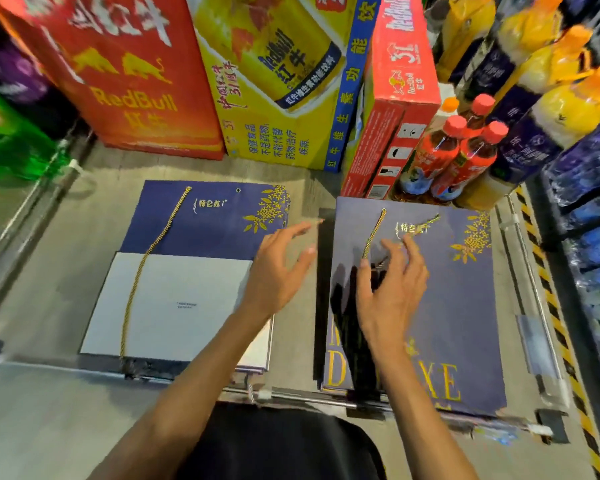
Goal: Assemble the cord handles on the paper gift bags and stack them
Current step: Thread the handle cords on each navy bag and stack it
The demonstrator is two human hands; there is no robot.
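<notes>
On the shop shelf (66, 271), the blue bag (465, 306) is lying flat so your wide-open right hand (392, 289) is reaching its gold cord (374, 233); your left hand (274, 271) is hovering open.

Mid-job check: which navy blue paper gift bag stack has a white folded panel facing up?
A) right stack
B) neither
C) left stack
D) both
C: the left navy blue paper gift bag stack shows a white folded panel with a gold twisted cord lying across it, while the right stack shows only blue with gold lettering.
</notes>
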